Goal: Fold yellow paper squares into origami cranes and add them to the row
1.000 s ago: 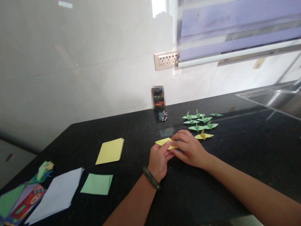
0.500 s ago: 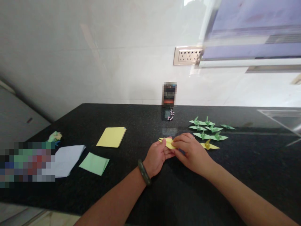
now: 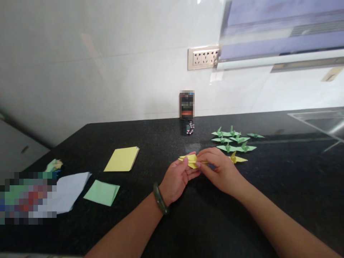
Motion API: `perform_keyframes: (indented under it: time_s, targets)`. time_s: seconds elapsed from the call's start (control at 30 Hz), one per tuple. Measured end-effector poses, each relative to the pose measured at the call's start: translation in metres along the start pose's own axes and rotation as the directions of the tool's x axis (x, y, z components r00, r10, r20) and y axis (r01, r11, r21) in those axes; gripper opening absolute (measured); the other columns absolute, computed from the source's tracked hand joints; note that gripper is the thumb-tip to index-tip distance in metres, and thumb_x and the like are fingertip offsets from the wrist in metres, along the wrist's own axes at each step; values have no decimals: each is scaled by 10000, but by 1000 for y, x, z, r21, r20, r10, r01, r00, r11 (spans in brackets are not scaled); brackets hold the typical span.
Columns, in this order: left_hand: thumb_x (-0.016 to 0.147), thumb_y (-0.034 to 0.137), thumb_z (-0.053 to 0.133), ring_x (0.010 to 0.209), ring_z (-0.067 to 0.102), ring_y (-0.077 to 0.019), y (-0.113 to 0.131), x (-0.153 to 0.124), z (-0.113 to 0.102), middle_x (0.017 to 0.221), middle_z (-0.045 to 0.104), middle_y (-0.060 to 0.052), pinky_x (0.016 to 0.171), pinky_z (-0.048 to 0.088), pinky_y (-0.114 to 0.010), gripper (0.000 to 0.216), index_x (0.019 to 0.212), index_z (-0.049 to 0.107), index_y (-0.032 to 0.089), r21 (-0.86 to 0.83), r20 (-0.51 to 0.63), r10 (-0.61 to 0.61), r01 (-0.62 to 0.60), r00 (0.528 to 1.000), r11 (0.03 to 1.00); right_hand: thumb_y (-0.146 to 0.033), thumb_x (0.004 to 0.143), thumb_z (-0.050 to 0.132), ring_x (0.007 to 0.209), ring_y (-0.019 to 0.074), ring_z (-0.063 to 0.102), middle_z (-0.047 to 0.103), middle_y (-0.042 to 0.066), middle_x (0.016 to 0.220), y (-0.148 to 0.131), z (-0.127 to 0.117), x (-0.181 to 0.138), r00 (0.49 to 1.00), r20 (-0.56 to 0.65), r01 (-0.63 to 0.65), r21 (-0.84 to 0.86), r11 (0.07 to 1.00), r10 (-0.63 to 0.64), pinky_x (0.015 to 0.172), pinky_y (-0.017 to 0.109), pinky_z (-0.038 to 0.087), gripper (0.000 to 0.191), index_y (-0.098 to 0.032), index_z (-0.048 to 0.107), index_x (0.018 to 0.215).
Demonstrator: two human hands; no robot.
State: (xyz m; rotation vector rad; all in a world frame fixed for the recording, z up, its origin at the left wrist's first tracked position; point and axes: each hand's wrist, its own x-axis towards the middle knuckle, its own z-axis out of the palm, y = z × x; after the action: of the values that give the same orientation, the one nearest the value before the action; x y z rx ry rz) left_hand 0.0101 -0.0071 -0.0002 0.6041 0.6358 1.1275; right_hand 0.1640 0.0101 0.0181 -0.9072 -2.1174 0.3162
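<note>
paper [image 3: 191, 160] yellow, part-folded, flat pointed shape | L hand [image 3: 176, 178] + R hand [image 3: 219, 171] fingers pinching it

Yellow folded paper [image 3: 191, 160] (half-made, flat) pinched above black counter.

a black, speckled stone worktop [image 3: 242, 222] is seen running from left to right, set against a wall [image 3: 107, 71] clad in large, pale, glossy tiles. a metal socket plate [image 3: 203, 58] with several outlets is fixed to the wall above the worktop. at upper right, a blurred bluish-purple band [image 3: 282, 28] is shown with a pale ledge beneath it. a steel sink [image 3: 319, 120] is let into the worktop at far right. a pale cabinet front [image 3: 13, 150] is glimpsed at far left. soft daylight is reflected in the tiles.
</note>
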Motion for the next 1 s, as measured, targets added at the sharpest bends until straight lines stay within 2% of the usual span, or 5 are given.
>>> perform_keyframes:
  time_s: [0.23,0.43,0.57,0.83,1.0]
  targets:
    - [864,244,462,836,638,-171,-1,-4,6,902,671,-105,820,474,-328,227,977,598,102,-21,48,38,-37,998,999,-201,850,478,782,188,475,587,76,804,-9,-8,0,987,82,156,-226,962,-140,710,331,400,166,-176,628,782]
    - [856,252,475,802,637,-173,2,-5,9,831,669,-99,816,476,-340,217,872,619,91,-49,58,44,-41,997,998,-204,868,442,733,189,458,562,81,751,-6,-3,-3,980,87,195,-275,941,-177,655,325,384,215,-169,631,772]
    - [858,235,469,803,639,-176,0,-5,9,834,675,-109,815,478,-341,215,862,622,84,-72,29,37,-35,999,997,-170,856,432,719,192,457,558,83,742,-7,2,-3,990,37,143,-260,955,-138,646,329,392,196,-162,613,781]
    - [866,230,452,856,643,-202,-8,-2,7,879,685,-120,846,467,-358,226,893,623,84,-36,-2,38,-38,999,999,-163,834,467,721,190,466,538,62,718,-9,12,-6,993,-34,-113,-173,978,109,662,330,392,169,-167,566,697]
    - [853,250,479,877,642,-219,-6,-3,8,894,684,-132,860,461,-377,232,895,626,74,0,12,44,-44,999,999,-150,802,514,702,176,479,547,40,690,-7,12,-6,990,-64,-137,-125,983,129,658,316,388,135,-174,564,679]
